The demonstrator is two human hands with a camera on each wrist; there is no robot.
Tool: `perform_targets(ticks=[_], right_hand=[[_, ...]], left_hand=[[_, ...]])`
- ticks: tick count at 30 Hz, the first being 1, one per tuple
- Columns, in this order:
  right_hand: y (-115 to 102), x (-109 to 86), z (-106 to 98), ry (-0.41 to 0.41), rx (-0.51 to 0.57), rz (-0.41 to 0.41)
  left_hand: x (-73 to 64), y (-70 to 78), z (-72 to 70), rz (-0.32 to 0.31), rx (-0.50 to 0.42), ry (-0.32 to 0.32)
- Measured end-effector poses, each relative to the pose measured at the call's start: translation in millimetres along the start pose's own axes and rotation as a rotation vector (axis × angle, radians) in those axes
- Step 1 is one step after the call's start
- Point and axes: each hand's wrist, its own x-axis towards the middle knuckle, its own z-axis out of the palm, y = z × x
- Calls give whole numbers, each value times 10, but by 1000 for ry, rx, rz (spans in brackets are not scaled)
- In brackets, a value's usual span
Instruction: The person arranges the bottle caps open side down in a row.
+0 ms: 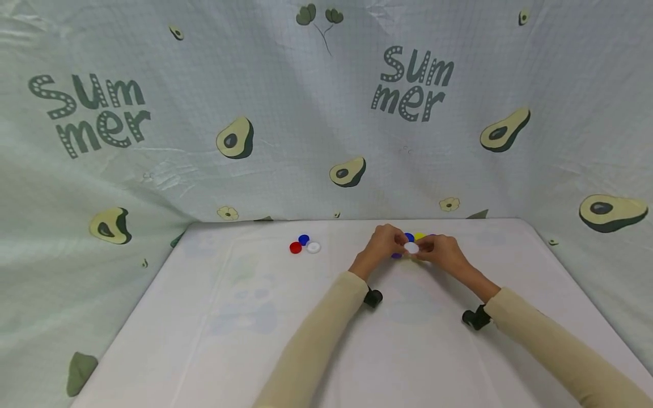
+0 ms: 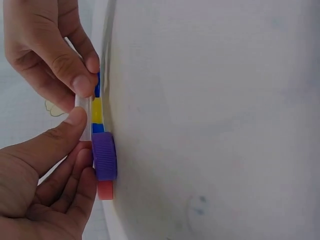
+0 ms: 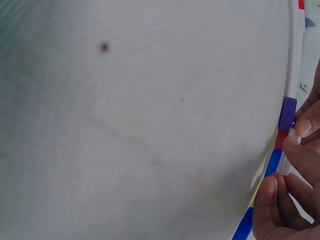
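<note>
Left hand [image 1: 381,243] and right hand [image 1: 446,253], fingertips drawn close, both pinching a white cap [image 1: 411,247] just above the table [image 1: 204,283]; purple cap [image 1: 396,255] at its eight o'clock, blue cap [image 1: 409,236] at twelve, red cap [image 1: 296,247] well off at nine

Avocado-print cloth [image 1: 306,113] behind white surface [image 1: 204,351]

From the head view's centre: "Summer" lettering [image 1: 92,105] at ten and one o'clock, a flower pair [image 1: 307,15] at twelve, printed avocados [image 1: 614,213] at three and nine, a green patch [image 1: 80,374] at eight.
</note>
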Motion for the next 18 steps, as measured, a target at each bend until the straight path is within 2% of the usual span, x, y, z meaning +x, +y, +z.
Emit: perform_targets(ticks=[4, 10, 14, 18], right_hand=[[1, 1, 7, -7, 11, 12], [14, -29, 6, -20, 45, 53], [13, -11, -21, -66, 53, 89], [-10, 54, -64, -120, 53, 142]], left_hand=[[21, 37, 4, -44, 31, -18], [47, 108, 46, -145, 83, -33], [62, 136, 55, -205, 99, -34], [59, 151, 42, -250, 75, -16]])
